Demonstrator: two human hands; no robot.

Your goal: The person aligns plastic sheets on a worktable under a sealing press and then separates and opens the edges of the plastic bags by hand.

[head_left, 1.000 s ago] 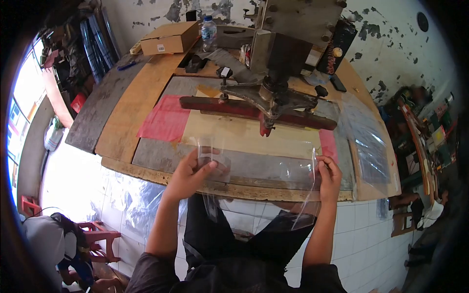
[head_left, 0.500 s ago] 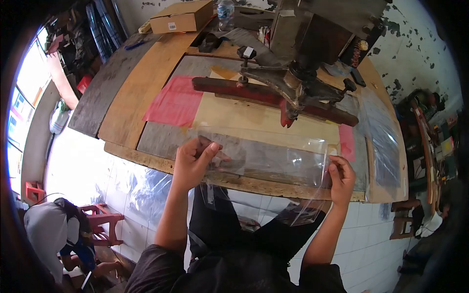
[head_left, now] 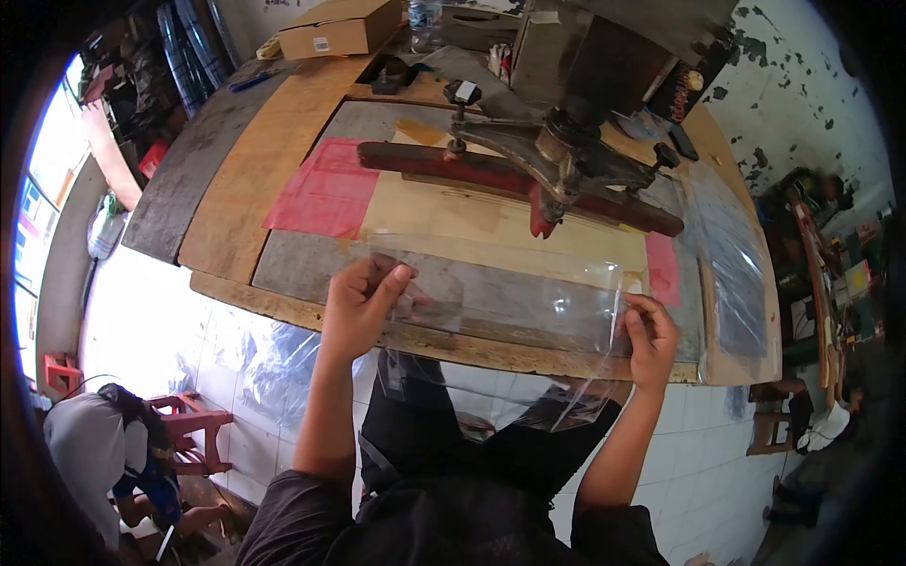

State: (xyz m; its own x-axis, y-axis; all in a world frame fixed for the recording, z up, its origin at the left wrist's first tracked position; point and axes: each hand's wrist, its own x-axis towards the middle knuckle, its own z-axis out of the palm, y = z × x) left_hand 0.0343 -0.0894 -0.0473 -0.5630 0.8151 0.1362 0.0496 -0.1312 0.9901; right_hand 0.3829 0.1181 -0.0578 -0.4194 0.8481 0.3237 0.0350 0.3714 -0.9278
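A clear plastic sheet stretches between my hands over the table's front edge, its lower part hanging above my lap. My left hand pinches it near its left side, thumb against curled fingers. At the right side, my right hand grips the sheet's edge between thumb and fingers. Behind the sheet lies a cream-coloured pad with pink tape at its left end. Above the pad hangs the dark red bar of a press, held by a black metal bracket.
A cardboard box and a water bottle stand at the back. Stacked clear plastic sheets lie on the table's right side. Another person is at the lower left beside a red stool. More plastic lies on the floor.
The camera view has shifted slightly, so the scene sits a little further up and left. Both hands keep hold of the plastic sheet, with little visible movement.
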